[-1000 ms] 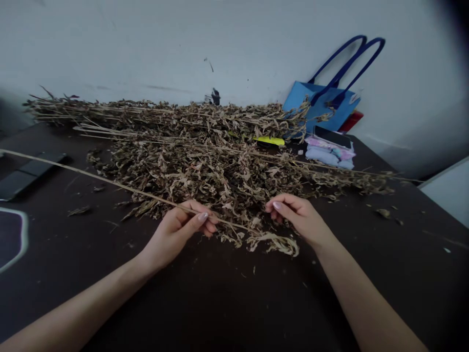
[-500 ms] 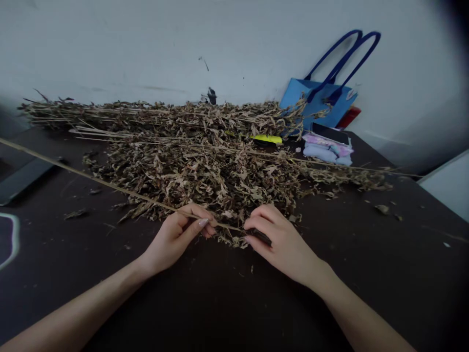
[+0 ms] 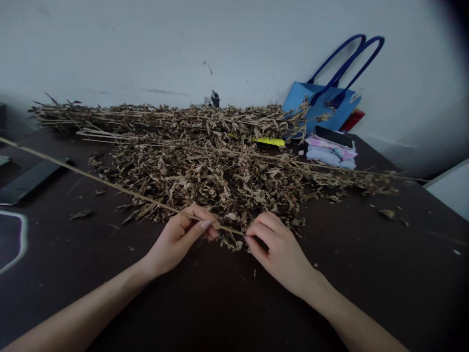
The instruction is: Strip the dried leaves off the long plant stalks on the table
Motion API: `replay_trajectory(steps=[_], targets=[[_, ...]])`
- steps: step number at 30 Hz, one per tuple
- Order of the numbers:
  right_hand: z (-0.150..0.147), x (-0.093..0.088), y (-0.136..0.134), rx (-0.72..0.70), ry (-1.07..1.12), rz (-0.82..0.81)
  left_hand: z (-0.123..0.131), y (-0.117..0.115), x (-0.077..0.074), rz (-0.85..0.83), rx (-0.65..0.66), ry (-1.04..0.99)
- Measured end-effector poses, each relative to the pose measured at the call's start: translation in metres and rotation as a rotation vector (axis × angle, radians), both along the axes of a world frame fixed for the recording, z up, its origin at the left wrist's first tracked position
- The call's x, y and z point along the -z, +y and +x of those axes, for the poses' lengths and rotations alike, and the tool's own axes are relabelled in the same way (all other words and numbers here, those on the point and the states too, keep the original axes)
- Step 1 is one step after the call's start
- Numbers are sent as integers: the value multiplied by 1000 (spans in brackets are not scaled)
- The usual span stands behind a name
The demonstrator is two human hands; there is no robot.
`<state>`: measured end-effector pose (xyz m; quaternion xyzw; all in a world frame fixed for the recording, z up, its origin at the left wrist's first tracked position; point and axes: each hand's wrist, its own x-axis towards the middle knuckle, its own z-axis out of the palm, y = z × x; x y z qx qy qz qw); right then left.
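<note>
A long, thin dried plant stem [image 3: 110,184] slants from the left edge down to the middle of the head view. My left hand [image 3: 186,234] is closed on it, thumb and fingers pinching near its right end. At that end my right hand [image 3: 276,249] has its thumb and forefinger pressed together at the stem's tip; some dry leaf bits lie just beneath. Right behind both hands spreads a heap of dried leaves [image 3: 205,181], brown and curled. Further back lies a bundle of dried leafy stalks [image 3: 146,117] along the wall.
A blue bag [image 3: 322,105] with dark handles leans on the wall at back right. Before it, a phone [image 3: 333,136] rests on folded cloth [image 3: 328,155]. A yellow object [image 3: 270,142] pokes from the heap. A dark flat object [image 3: 31,181] lies left on the dark table [image 3: 220,303].
My right thumb and forefinger have closed together at the stem's tip, where they were slightly apart. My left hand keeps its pinch. The whole view has shifted slightly.
</note>
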<state>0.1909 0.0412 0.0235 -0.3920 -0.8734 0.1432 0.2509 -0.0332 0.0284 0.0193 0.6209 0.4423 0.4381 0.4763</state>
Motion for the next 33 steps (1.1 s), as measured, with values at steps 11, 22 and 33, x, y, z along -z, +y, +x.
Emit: replay_trajectory(steps=[11, 22, 33], targets=[[-1, 3, -5, 99, -41, 56, 5, -8, -1, -440, 107, -197], [-8, 0, -17, 101, -10, 54, 27, -22, 7, -597, 15, -364], [-12, 0, -20, 66, -94, 3, 35, -24, 6, -456, 21, -182]])
